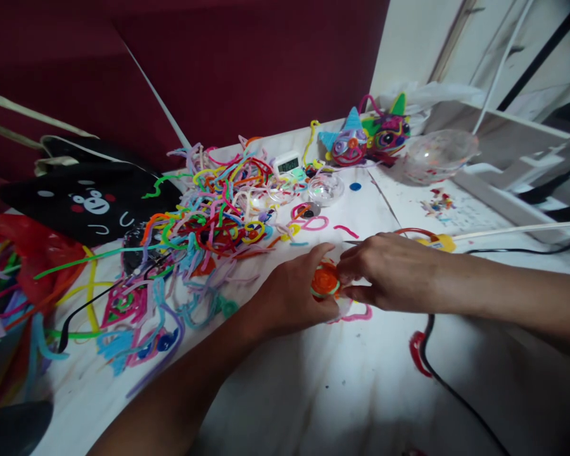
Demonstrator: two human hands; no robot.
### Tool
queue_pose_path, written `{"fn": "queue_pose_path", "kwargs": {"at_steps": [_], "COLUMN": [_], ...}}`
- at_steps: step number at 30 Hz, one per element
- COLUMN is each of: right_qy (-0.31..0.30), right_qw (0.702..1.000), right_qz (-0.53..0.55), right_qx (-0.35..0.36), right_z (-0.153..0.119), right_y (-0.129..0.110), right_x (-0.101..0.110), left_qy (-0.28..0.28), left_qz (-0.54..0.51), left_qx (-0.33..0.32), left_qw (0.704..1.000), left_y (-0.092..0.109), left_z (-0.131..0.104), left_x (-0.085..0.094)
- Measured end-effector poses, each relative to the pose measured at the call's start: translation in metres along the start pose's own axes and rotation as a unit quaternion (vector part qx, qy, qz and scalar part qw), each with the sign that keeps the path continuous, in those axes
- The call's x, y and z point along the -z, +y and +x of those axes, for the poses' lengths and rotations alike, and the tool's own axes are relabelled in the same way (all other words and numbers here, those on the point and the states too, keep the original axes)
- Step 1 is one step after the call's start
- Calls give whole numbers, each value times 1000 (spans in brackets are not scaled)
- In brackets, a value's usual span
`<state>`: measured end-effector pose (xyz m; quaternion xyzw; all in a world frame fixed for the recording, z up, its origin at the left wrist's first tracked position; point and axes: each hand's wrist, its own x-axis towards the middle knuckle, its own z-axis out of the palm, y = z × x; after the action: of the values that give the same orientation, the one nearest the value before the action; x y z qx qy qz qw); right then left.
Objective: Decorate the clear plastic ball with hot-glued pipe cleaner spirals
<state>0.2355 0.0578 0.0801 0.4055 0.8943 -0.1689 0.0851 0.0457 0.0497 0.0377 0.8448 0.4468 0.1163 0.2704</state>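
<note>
- Left forearm nearest, leading up to left hand.
- Left hand wrapped around orange coiled piece, between the 2 hands.
- Right hand seems closed on pointed metal tool, fingertips at the coil.
- Pipe-cleaner heap beyond left hand.
- 2 eared figures beyond right hand.

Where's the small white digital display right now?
Head view, upper middle: the small white digital display is at the far right edge of the colourful fuzzy-stem pile, left of the blue-eared figure.
</note>
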Motion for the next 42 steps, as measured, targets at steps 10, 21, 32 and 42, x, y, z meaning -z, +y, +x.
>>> {"fn": "queue_pose_path", "kwargs": {"at_steps": [10, 21, 32, 42], "right_qy": [-41, 20, 63, 96], "right_qw": [996, 999, 996, 990], "right_qz": [-74, -39, 30, 86], "right_qx": [-26, 1, 47, 57], "right_z": [1, -4, -7, -29], "right_y": [-21, -6, 8, 20], "right_x": [8, -2, -11, -19], "left_qy": [10, -59, -70, -55], "left_qz": [2, -42, -34, -61], "left_qx": [4, 25, -1, 4], "left_qw": [1000, 997, 997, 997], "left_y": [1, -2, -2, -3], "left_z": [0, 0, 0, -1], "left_x": [-3, 15, 16, 11]}}
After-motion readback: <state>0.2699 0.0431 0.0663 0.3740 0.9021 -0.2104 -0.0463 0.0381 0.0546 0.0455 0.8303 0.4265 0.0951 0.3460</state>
